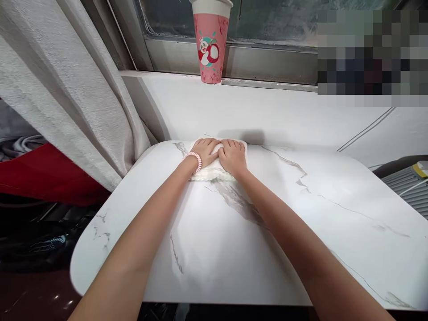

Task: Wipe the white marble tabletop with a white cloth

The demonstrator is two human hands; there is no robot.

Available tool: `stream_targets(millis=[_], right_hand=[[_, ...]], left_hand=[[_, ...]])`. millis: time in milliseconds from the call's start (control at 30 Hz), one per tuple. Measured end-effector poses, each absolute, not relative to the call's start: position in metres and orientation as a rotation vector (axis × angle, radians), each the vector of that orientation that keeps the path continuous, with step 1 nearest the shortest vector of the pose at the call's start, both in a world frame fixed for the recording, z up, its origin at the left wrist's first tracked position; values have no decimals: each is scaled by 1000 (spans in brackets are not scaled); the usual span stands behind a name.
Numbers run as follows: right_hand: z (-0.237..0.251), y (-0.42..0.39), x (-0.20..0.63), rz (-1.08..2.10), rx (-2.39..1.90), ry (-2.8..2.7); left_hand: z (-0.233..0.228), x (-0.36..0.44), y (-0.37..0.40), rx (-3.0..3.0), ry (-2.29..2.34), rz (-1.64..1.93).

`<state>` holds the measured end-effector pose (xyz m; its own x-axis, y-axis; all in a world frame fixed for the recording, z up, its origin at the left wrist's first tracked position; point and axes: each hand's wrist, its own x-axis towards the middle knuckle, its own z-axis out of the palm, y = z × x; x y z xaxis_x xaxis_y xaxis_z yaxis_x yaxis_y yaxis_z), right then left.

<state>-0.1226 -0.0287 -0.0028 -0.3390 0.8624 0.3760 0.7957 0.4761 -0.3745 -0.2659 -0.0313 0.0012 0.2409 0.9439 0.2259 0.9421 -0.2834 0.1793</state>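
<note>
A folded white cloth [214, 173] lies on the white, grey-veined tabletop [214, 249] close to its far edge. My left hand [206, 150] rests palm down on the cloth's left part, fingers stretched forward and thumb pointing right. A pink-and-white coiled band circles that wrist. On the right part of the cloth, my right hand [233, 157] also presses down, its fingers forward and lying on the fabric. The two thumbs nearly meet in the middle. Both palms and the cloth beneath them are hidden.
A pink paper cup [211, 49] with a white rim stands on the window ledge beyond the table. A pale curtain [80, 76] hangs at left, beside a red item [50, 176]. Cables [366, 129] run along the wall at right, near a grey ridged object [406, 187].
</note>
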Motion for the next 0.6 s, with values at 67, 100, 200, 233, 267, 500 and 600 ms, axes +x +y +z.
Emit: stream_targets(millis=[67,100,200,233,267,500,600], right_hand=[[-3,-22,-127,171,-1361,-2197],[-2,-18,-129,173,-1361,-2197],[-2,-9,-134,170,-1369,-2195],[-1,-7,-136,167,-1375,-2196],[-1,-4,-137,162,-1383,-2199],[1,5,-149,46,-1526,-2117],[0,5,-148,45,-1516,-2144]], left_hand=[[0,-271,-24,2447,1882,477],[0,-273,-20,2436,1885,486],[-1,-278,-10,2424,1886,512],[-1,-280,-7,2427,1883,516],[-1,-281,-5,2430,1880,517],[2,-286,6,2399,1925,465],[2,-285,4,2401,1947,449]])
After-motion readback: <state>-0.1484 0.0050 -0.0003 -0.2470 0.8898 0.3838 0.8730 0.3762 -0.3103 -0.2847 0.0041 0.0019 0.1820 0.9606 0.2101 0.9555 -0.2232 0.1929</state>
